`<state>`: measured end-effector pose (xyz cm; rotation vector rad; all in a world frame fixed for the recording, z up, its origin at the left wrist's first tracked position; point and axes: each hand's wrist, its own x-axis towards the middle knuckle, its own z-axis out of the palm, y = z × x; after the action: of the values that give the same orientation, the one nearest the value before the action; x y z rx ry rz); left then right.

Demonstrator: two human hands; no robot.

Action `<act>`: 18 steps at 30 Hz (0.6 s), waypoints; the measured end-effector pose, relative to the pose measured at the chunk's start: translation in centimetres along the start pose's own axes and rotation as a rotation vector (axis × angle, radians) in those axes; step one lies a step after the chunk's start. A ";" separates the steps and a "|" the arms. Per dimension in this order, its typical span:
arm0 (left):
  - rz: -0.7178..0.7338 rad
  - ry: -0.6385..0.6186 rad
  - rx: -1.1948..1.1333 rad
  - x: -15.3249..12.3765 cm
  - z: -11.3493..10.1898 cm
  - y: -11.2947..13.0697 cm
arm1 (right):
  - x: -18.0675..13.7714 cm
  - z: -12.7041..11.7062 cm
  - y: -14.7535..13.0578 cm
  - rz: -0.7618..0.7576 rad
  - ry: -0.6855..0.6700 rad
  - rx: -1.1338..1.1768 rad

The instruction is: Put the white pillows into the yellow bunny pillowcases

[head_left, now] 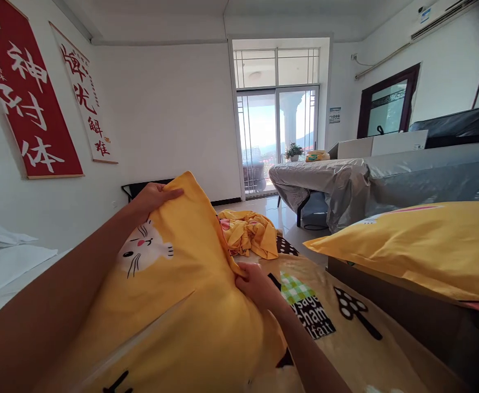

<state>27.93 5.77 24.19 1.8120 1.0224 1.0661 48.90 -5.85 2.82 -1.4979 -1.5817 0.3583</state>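
A yellow pillowcase (190, 240) with a white cat print fills the middle of the head view, bulging in its lower part. My left hand (155, 196) grips its far upper edge, thumb lying over the cloth near the corner. Lower down, the right-hand edge of the pillowcase is pinched by my right hand (252, 281). A slit or opening crosses the front of the case, with a paler strip showing along it. Just beyond lies a crumpled heap of yellow fabric (251, 232).
At the right, a yellow pillow (419, 245) rests on a brown box (370, 289). A tan printed cloth (358, 344) spreads beneath. White bedding (10, 262) lies at the left. Farther back stand a plastic-covered table (325, 174) and a glass door (278, 136).
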 end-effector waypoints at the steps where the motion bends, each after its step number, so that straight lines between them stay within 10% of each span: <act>1: 0.004 -0.003 0.001 -0.1 0.2 0.1 | 0.2 0.2 0.2 0.000 0.062 -0.096; 6: 0.027 0.009 -0.025 -0.7 0.7 0.2 | 1.5 0.1 3.2 -0.001 0.120 -0.187; 18: 0.044 -0.012 0.036 -0.9 3.1 -0.5 | 1.3 3.4 2.2 0.110 -0.007 0.751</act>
<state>30.33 4.48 22.39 1.8751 1.0053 1.0682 47.89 -2.98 -0.15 -0.9882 -1.1675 0.9051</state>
